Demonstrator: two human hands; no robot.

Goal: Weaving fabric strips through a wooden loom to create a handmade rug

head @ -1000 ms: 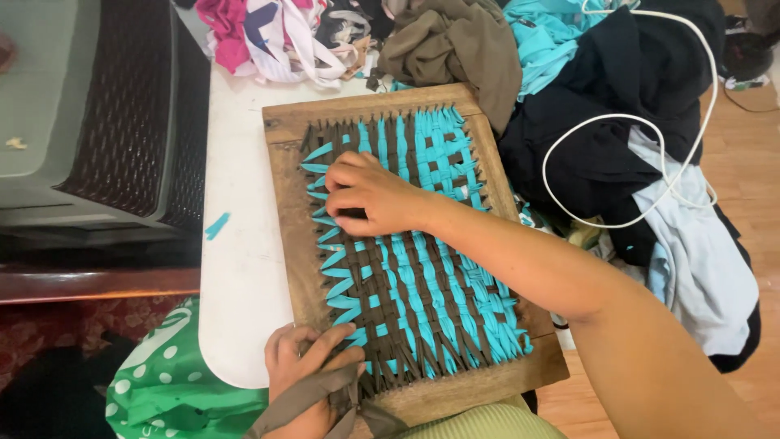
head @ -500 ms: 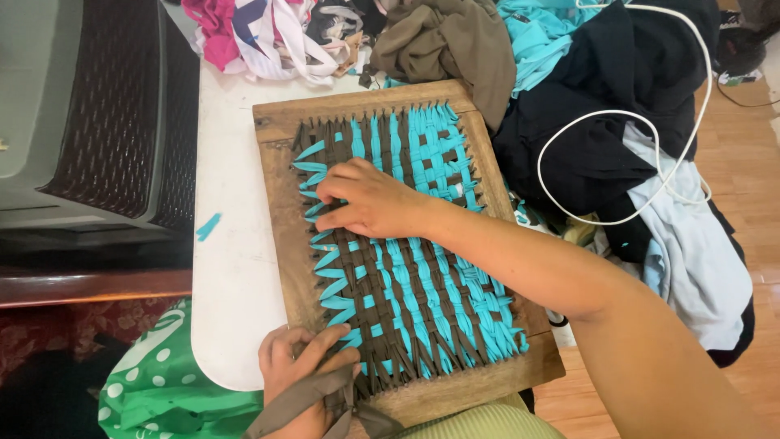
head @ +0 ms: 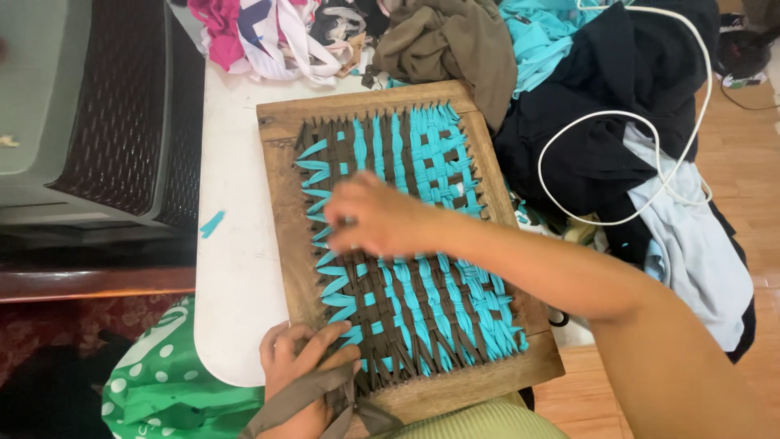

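**Loom frame braced on the table, brown strip held taut**

White table (head: 236, 268) carries everything; its far end and right side are heaped with cloth: dark garments (head: 601, 106), an olive-brown piece (head: 455, 41), pink and white scraps (head: 260, 32), with a white cord (head: 617, 130) looped over the dark pile, so spare strips sit within reach. A dark lattice basket (head: 122, 114) stands to my left, off the work.

Wooden frame (head: 284, 219) lies flat and slightly skewed, its near edge against my lap, which likely steadies it. Turquoise and dark brown strips (head: 422, 301) cross in a weave filling the frame.

My right hand (head: 374, 215) lies across the middle of the weave, near the left-side loops. It is blurred; fingers look bunched together on the strands, but I cannot tell whether they pinch one.

My left hand (head: 296, 366) sits at the near left corner, fingers closed on a grey-brown strip (head: 301, 398), drawn off the frame's edge, seemingly to keep it tight.

A small turquoise offcut (head: 211, 223) lies loose on the table
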